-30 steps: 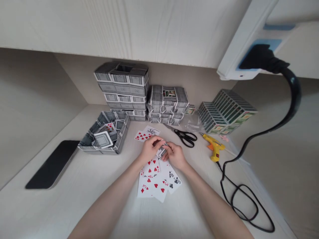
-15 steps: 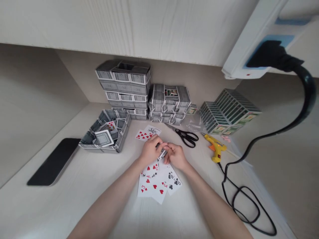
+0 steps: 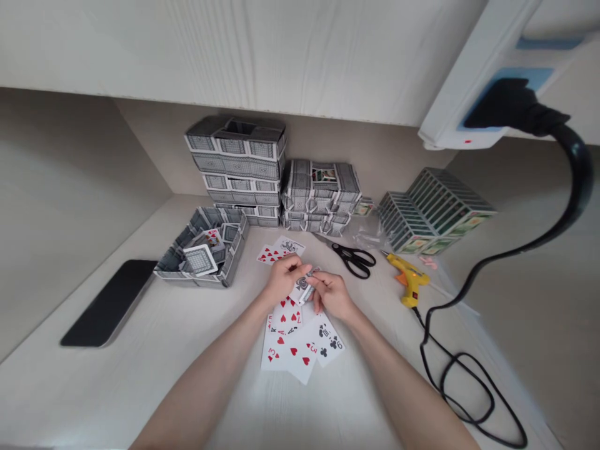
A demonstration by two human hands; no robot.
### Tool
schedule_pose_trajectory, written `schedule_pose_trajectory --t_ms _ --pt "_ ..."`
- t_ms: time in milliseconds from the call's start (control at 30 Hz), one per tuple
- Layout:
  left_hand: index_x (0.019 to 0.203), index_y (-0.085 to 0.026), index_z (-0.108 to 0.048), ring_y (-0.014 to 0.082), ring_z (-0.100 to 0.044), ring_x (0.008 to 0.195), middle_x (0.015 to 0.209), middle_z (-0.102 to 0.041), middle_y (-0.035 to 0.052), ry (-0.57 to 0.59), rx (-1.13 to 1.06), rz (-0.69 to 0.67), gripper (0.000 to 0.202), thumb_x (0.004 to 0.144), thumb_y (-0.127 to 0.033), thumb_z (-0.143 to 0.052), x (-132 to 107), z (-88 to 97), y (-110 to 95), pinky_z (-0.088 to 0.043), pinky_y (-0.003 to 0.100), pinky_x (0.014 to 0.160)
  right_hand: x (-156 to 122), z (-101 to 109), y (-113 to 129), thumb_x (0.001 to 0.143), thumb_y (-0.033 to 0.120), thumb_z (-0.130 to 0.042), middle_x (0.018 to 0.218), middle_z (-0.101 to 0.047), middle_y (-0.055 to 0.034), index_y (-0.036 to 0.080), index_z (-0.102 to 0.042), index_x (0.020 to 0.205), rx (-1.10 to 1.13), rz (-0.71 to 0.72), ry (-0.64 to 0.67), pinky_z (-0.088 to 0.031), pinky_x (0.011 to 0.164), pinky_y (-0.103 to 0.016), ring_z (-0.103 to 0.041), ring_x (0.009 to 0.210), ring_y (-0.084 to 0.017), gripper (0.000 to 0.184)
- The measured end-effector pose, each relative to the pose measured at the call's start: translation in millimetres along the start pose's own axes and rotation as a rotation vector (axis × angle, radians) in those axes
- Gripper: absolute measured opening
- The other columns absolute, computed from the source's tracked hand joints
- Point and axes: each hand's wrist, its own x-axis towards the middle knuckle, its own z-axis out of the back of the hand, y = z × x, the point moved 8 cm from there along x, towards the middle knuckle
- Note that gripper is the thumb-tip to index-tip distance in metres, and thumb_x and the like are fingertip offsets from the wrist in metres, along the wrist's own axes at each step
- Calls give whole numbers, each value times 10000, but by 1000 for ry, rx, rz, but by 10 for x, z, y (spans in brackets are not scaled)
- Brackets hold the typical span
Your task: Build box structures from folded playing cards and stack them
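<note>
Between my two hands is a playing card (image 3: 301, 288) with a large black spade, its right side bent over so that a strip of the patterned back shows. My left hand (image 3: 284, 279) pinches its upper left part. My right hand (image 3: 330, 291) grips the folded right edge between thumb and fingers. Under and in front of the hands lie several loose face-up cards, among them a three of hearts (image 3: 293, 351) and a club card (image 3: 328, 340). Just beyond my left hand rest a heart card (image 3: 267, 254) and a card with a black-and-white figure (image 3: 289, 245).
An open box made of cards (image 3: 225, 275) holds more cards, with a phone (image 3: 110, 303) to its left. Stacked card boxes (image 3: 239, 165) stand behind. Scissors (image 3: 354, 259), a yellow glue gun (image 3: 409, 280) and a black cord (image 3: 473, 356) lie right; card packs (image 3: 435, 209) stand behind them.
The card between my hands has turned so its black spade face shows; before, mostly patterned back was visible. My hands have moved slightly apart. The whole view has shifted a little.
</note>
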Motion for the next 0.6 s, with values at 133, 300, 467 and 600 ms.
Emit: schedule_pose_trajectory --t_ms 133,300,467,600 --pt "498 -165 -402 90 -358 536 537 -381 -45 29 90 -30 375 754 -390 -560 8 -5 -28 -295 230 535 7 -11 -16 799 496 -491 396 -534 46 194 -469 604 -44 -10 25 -309 266 -191 -447 252 -89 361" --pt "590 -165 -483 90 -389 557 558 -426 -49 113 153 -53 282 781 -365 -539 -8 -66 -41 -320 220 551 18 -34 -42 789 494 -496 435 -554 54 187 -470 665 -28 -65 73 -328 267 -177 -458 261 -83 332" --pt "594 -167 -459 92 -387 559 554 -413 -51 129 220 -53 297 794 -380 -509 -10 -79 0 -314 219 549 39 -44 -69 755 485 -539 451 -565 51 177 -484 679 -20 -90 103 -355 285 -175 -495 291 -90 322" --pt "569 -176 -377 91 -352 543 537 -356 -58 120 277 -62 327 795 -378 -496 -14 -79 -18 -293 220 537 49 -38 -72 764 476 -532 408 -529 59 179 -478 622 -38 -78 105 -359 286 -173 -488 287 -87 334"
